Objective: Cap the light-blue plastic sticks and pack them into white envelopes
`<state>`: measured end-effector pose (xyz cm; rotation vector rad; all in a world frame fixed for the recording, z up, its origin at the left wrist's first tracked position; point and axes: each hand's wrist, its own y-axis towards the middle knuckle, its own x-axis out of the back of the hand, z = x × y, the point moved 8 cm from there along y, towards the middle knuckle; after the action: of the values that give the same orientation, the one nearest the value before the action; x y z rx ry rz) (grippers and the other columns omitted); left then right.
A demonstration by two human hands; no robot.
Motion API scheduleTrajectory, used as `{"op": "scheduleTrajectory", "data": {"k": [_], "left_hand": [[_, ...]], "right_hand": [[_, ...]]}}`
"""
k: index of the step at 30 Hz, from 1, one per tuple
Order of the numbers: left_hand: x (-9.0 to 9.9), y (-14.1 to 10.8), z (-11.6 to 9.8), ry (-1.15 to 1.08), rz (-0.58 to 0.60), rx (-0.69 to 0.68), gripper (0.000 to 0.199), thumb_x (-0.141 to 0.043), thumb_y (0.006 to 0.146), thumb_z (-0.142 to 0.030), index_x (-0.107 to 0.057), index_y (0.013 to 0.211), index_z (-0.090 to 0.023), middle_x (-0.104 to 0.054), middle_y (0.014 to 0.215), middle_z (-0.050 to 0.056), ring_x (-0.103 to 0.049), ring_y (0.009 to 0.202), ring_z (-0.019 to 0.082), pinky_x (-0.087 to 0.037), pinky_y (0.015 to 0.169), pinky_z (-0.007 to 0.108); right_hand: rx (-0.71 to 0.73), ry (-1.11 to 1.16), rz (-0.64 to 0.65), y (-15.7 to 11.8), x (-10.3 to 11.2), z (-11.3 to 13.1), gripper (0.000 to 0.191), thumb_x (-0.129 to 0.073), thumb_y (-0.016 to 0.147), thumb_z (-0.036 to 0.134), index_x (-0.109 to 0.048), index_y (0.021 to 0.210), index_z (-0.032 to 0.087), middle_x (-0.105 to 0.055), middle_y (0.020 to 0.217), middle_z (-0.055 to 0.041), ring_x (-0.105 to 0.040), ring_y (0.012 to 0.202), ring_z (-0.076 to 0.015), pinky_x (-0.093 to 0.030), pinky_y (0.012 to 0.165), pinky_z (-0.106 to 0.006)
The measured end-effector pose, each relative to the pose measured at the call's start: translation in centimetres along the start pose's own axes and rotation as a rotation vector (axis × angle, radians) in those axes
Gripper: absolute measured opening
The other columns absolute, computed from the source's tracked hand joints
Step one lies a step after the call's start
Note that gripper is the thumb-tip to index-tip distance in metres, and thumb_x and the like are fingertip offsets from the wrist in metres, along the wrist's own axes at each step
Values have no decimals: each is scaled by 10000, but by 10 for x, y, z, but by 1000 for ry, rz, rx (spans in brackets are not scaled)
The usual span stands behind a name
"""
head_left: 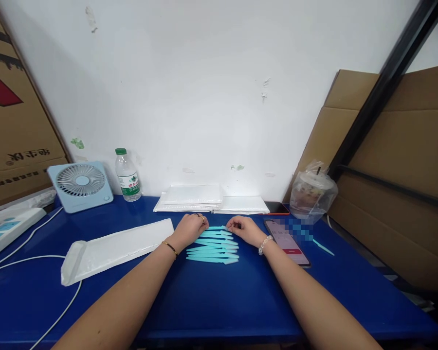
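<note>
Several turquoise eyebrow razors (pixel 212 255) lie side by side in a column on the blue table, their bladed ends toward the right. At the far end of the column is one more eyebrow razor (pixel 217 228), stretched between my two hands. My left hand (pixel 192 227) has its fingers closed at the handle end, which they hide. My right hand (pixel 244 228) pinches the other end between thumb and fingers. A padded white mailer bag (pixel 120 250) rests left of my left hand.
White mailer bags (pixel 190 197) are stacked by the wall. A fan (pixel 82 187) and a water bottle (pixel 128 177) stand left; a power strip (pixel 10 231) trails cables. Right are a phone (pixel 286 243), another phone (pixel 279 208), a bagged drink cup (pixel 310 194) and a separate razor (pixel 324 248).
</note>
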<state>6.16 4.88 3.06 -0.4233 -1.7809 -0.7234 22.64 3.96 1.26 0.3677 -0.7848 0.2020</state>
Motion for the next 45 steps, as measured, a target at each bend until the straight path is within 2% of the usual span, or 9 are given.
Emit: {"op": "scheduleTrajectory", "data": {"k": [6, 18, 26, 33, 40, 45], "left_hand": [[-1, 0, 8, -9, 3, 30, 183, -451, 790, -147, -617, 730, -194, -658, 786, 6, -571, 716, 138, -340, 654, 243], [-1, -1, 7, 7, 5, 23, 178, -452, 796, -144, -611, 730, -191, -643, 781, 10, -567, 722, 136, -333, 663, 241], [1, -1, 8, 30, 4, 23, 175, -456, 803, -160, -612, 736, -197, -633, 779, 8, -571, 734, 141, -342, 673, 251], [-1, -1, 6, -5, 7, -9, 182, -448, 832, -189, -625, 790, -203, -651, 828, 5, -574, 758, 142, -345, 695, 254], [0, -1, 8, 17, 9, 13, 181, -448, 812, -160, -609, 738, -196, -644, 808, 4, -566, 730, 140, -328, 661, 251], [0, -1, 7, 4, 4, 2, 180, -450, 820, -167, -619, 766, -199, -648, 819, 5, -571, 749, 142, -339, 679, 252]], "right_hand": [[-56, -32, -68, -2, 15, -12, 129, -572, 752, 210, -675, 822, 176, -624, 704, -7, -484, 600, -114, -384, 576, -224], [-107, 4, -12, -2, 10, -15, 146, -572, 750, 229, -678, 820, 156, -610, 669, -6, -474, 584, -108, -367, 559, -218], [-131, 217, 121, -2, -2, -25, 224, -625, 732, 350, -660, 818, 146, -599, 676, -8, -490, 591, -109, -383, 561, -221], [-90, 107, 92, -2, -2, -21, 192, -617, 741, 322, -678, 816, 157, -590, 656, -7, -484, 595, -112, -372, 551, -220], [-137, 137, 42, -1, 3, -31, 195, -619, 735, 310, -663, 825, 144, -622, 685, -17, -494, 588, -109, -378, 547, -214], [-120, 151, 61, -1, -1, -31, 186, -622, 736, 303, -669, 831, 150, -627, 690, -14, -504, 591, -106, -383, 552, -211]]}}
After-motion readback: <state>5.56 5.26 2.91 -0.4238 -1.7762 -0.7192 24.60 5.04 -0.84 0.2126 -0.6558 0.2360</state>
